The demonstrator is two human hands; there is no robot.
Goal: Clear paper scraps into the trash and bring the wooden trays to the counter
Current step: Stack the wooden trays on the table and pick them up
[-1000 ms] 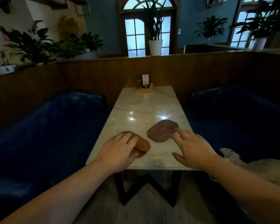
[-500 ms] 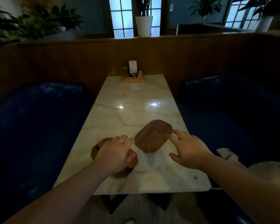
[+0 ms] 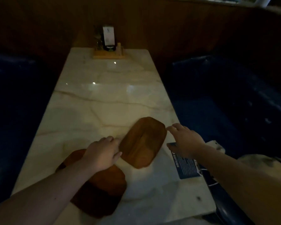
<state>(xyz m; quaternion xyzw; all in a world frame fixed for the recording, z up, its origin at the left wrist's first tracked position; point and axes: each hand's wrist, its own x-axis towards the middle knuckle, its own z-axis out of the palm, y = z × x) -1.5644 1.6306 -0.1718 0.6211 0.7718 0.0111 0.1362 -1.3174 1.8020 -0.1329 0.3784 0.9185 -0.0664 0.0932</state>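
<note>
We are gathering the trays: our left hand and right hand, fingers spread and gripping nothing, flank the far tray on the table; the near tray lies under our left forearm. Next, both hands probably must close on its edges.
</note>
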